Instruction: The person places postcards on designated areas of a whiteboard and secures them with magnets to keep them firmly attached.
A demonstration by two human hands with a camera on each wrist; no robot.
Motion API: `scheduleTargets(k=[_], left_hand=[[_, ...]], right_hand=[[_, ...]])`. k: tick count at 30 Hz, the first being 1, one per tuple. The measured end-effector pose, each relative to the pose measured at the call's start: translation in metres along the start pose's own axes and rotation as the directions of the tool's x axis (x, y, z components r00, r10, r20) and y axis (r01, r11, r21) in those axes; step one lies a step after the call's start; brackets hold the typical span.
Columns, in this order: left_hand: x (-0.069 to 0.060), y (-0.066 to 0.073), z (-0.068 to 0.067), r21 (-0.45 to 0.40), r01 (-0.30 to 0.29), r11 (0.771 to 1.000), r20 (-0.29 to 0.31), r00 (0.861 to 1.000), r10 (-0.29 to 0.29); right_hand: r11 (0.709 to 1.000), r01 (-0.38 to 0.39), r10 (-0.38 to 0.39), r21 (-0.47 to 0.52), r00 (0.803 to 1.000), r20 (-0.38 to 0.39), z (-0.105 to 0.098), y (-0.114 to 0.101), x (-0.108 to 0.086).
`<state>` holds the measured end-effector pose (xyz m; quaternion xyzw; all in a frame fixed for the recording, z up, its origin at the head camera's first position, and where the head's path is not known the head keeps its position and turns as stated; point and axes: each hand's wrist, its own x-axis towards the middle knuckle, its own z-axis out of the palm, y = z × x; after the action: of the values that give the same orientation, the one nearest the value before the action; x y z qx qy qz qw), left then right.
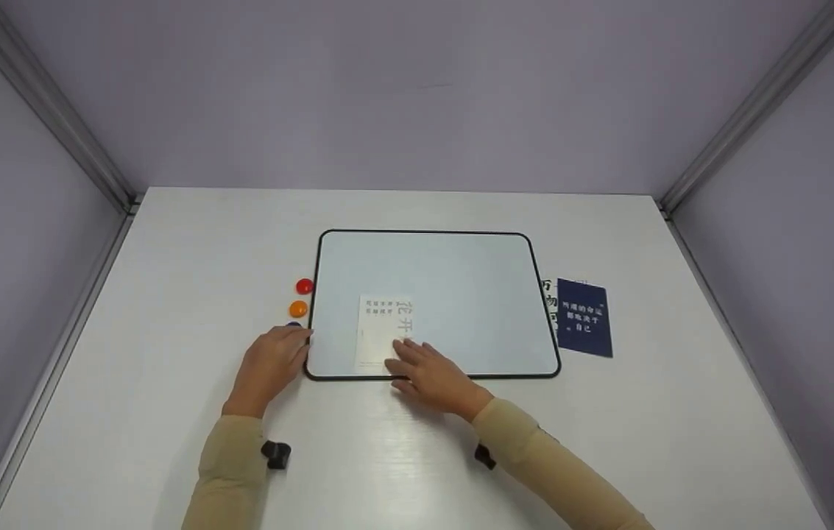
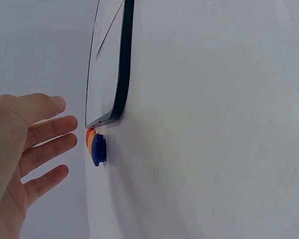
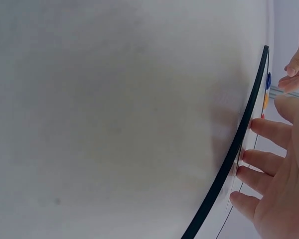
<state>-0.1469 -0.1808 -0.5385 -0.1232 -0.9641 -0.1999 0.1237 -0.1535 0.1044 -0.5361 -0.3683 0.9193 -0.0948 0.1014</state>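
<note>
Right hand [image 1: 435, 379], fingers spread, touches card [image 1: 377, 335]; left hand [image 1: 273, 364] relaxed; neither grips. One card on whiteboard [image 1: 475, 302]; magnets [image 1: 298, 309] left, other cards [image 1: 584, 320] right, unplaced.

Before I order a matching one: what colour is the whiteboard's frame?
The frame is black; it shows best in the head view.

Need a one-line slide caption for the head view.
Right hand at a pale card on a black-rimmed whiteboard, left hand beside coloured discs, dark-blue card right of the board.

Metal-framed walls [image 1: 387, 110] suggest a work booth.
</note>
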Motion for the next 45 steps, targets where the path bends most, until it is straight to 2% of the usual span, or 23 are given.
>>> scheduleTargets(k=[5,12,18,23,30,45], left_hand=[[-0.002,-0.006,-0.002,0.001,0.037,0.999,-0.007,0.999,-0.037],[-0.003,-0.013,-0.001,0.000,0.064,0.998,-0.054,0.996,-0.064],[-0.004,-0.019,0.002,-0.021,0.119,0.993,-0.066,0.991,-0.120],[-0.002,-0.023,0.004,-0.055,0.193,0.980,-0.034,0.980,-0.195],[-0.001,-0.030,0.007,-0.110,0.295,0.949,0.027,0.955,-0.294],[0.004,-0.038,0.016,-0.080,0.315,0.946,0.036,0.949,-0.313]], right_hand=[[0.999,0.001,-0.002,0.049,1.000,0.017,-0.001,0.004,0.000],[0.992,0.033,-0.034,0.126,0.999,0.005,-0.001,0.009,-0.002],[0.988,-0.004,-0.003,0.157,0.999,0.047,0.000,0.009,-0.002],[0.984,-0.047,0.032,0.169,0.995,0.090,-0.001,0.008,-0.001],[0.984,-0.061,0.043,0.169,0.993,0.106,-0.004,0.006,-0.001],[0.993,-0.029,0.020,0.114,0.997,0.076,0.000,0.009,-0.002]])
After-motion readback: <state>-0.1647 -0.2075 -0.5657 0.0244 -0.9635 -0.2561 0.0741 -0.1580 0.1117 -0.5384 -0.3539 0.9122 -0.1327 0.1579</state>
